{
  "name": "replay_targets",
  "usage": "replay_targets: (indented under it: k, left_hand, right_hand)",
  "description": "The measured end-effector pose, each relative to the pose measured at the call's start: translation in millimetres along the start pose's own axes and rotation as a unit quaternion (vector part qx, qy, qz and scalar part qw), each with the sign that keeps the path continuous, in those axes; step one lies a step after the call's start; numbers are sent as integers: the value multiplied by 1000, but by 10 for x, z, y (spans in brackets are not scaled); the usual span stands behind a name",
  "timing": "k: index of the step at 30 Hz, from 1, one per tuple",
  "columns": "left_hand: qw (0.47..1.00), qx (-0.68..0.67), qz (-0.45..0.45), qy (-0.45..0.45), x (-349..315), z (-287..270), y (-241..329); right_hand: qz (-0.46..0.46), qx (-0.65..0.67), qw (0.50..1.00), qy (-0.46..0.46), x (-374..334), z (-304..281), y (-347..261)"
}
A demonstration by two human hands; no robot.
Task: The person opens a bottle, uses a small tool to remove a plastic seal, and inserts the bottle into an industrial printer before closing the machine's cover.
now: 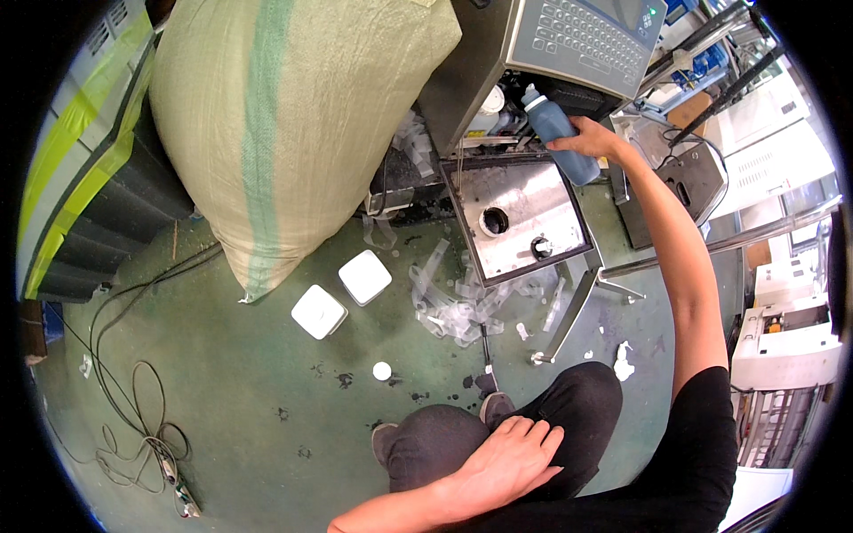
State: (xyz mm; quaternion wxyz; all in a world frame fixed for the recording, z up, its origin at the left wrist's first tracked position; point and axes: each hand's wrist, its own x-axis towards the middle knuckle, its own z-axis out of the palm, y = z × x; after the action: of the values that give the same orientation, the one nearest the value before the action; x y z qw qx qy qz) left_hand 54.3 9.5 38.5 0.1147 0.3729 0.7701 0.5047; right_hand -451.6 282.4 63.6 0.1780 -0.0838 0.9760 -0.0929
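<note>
While my left hand (511,457) lies on my bent leg (582,404), its fingers loosely bent and the thumb a little apart, my right hand (586,140) is closed around a bottle (546,122) in the head view. The bottle is blue-grey, gripped by its body and tilted, with its nozzle pointing up and left of my grip, toward the cabinet's opening. Just left of that grip, inside the opening, stands a white tub (487,108); above it is the keyboard (582,46). Below and left of the bottle is a metal panel (529,197) with a dark round hole. Farther down from my right hand, clear strips (458,302) lie heaped on the floor (293,426). Well to its left, two white boxes (364,277) sit near a sack (209,133). Up and left of my left hand lies a white disc (382,371); farther left, a tangle of cable (162,416).
</note>
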Motion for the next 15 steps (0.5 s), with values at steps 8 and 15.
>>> replay_targets:
  k: [8,15]
  left_hand:
    - [1000,5,7,10,0,2,-6]
    - [1000,8,6,10,-4,1,-2]
  right_hand:
    - [8,-3,1000,3,-22,-10,-28]
    - [3,-6,1000,-8,-45,-35,-75]
